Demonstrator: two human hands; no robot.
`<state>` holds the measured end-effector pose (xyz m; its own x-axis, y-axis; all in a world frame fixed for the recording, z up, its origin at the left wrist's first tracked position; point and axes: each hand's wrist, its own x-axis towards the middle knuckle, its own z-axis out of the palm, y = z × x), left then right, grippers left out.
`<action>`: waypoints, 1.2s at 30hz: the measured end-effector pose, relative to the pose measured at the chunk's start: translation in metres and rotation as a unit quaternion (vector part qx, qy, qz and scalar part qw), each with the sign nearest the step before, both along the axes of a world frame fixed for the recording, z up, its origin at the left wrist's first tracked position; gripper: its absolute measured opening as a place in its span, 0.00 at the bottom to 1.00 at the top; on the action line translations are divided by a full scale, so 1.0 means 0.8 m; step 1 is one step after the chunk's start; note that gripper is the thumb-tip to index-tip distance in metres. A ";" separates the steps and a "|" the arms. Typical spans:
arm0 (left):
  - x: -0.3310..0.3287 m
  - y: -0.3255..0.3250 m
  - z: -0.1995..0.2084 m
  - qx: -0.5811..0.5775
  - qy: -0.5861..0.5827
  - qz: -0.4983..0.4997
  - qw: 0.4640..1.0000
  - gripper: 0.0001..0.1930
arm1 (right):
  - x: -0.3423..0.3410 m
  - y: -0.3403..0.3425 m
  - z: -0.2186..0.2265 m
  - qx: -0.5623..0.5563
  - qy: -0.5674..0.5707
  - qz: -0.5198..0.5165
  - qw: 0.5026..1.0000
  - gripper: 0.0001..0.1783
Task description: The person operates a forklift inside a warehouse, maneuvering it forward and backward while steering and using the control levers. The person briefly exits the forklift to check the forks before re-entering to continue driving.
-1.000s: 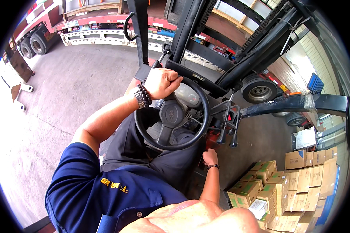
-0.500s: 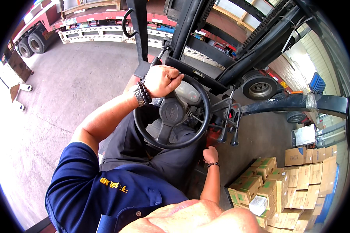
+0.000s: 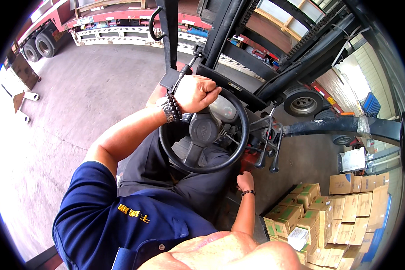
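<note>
My left hand (image 3: 196,93) is closed round the top of a black steering wheel (image 3: 246,135), with dark beads and a metal watch band on the wrist. A control panel partly shows behind the wheel. Low beside my right thigh, my right hand (image 3: 245,181) is curled closed, a beaded bracelet (image 3: 248,192) on its wrist. Its fingertips face away, and whatever they hold, if anything, is hidden. Just ahead of that hand stand several black-knobbed levers (image 3: 274,166), apart from it.
A dark forklift mast (image 3: 222,40) rises ahead. Beyond it stands a red flatbed truck (image 3: 108,18); another truck wheel (image 3: 303,103) shows at the right. Stacked cartons (image 3: 285,220) stand close at the right. A pallet jack (image 3: 31,96) lies at the far left.
The steering wheel, my left hand and the forklift parts sit slightly further right in the picture. Both hands keep their places and grips.
</note>
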<state>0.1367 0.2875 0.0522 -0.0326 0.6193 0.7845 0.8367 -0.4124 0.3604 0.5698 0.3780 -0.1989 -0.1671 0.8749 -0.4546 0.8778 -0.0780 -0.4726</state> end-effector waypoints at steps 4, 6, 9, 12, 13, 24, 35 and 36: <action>0.003 0.002 0.002 -0.003 0.002 -0.005 1.000 0.21 | 0.002 -0.003 0.008 -0.017 0.000 -0.007 1.000 0.23; 0.004 0.004 0.002 0.000 0.004 -0.004 1.000 0.21 | 0.000 -0.005 0.016 -0.022 0.006 -0.014 1.000 0.23; 0.004 0.005 0.004 -0.001 0.007 -0.004 1.000 0.21 | -0.003 -0.009 0.024 -0.016 0.005 -0.011 1.000 0.23; 0.004 0.002 0.005 -0.010 0.006 -0.003 1.000 0.21 | -0.008 -0.017 0.040 -0.031 -0.002 -0.011 0.999 0.23; 0.004 0.002 0.005 -0.009 0.008 -0.003 1.000 0.21 | -0.008 -0.020 0.038 -0.027 0.000 -0.012 1.000 0.23; -0.014 -0.017 0.012 0.005 0.010 -0.026 1.000 0.21 | -0.025 -0.063 0.038 -0.011 -0.004 -0.034 0.999 0.23; -0.104 -0.205 0.030 -0.003 0.005 -0.080 0.997 0.20 | -0.119 -0.307 0.066 -0.001 -0.015 -0.067 0.998 0.21; -0.103 -0.205 0.030 -0.004 0.005 -0.080 0.997 0.20 | -0.122 -0.308 0.068 -0.002 -0.015 -0.067 0.998 0.21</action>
<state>0.0541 0.1234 0.0765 0.0750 0.6215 0.7798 0.7648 -0.5377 0.3550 0.4722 0.1320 -0.1446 -0.0349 0.8867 -0.4610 0.8736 -0.1970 -0.4450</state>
